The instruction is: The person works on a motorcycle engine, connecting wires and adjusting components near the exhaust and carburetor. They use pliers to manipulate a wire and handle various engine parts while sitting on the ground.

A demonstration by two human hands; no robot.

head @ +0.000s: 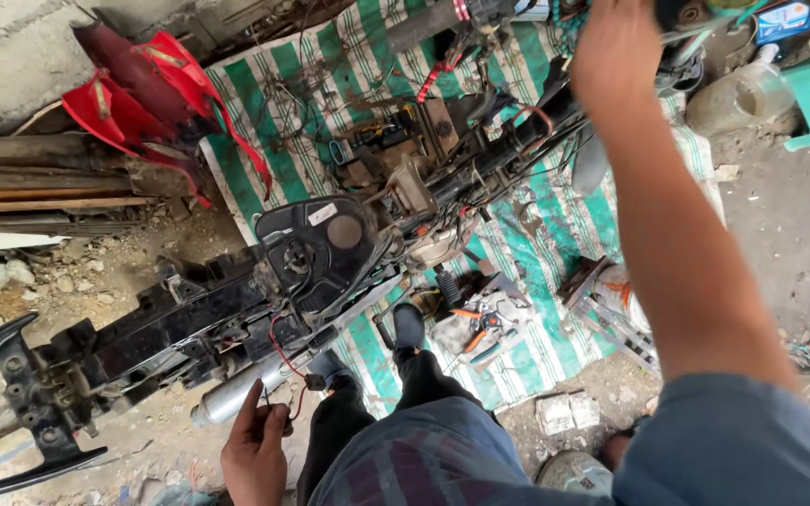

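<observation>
Pinching a thin red wire (283, 361) between its fingertips, the left hand (255, 450) works low beside the stripped motorcycle frame (180, 328), just above the silver exhaust pipe (232, 394). The wire runs up into the frame near the black fuel tank (316, 244). The right hand (616, 47) reaches far forward to the handlebar end; its fingers seem closed there, though the frame edge cuts them off. A hard tug could snap the wire or pull its small connector (315, 381) loose, and leaning that far could tip the bike onto the striped green tarp (536, 225)
</observation>
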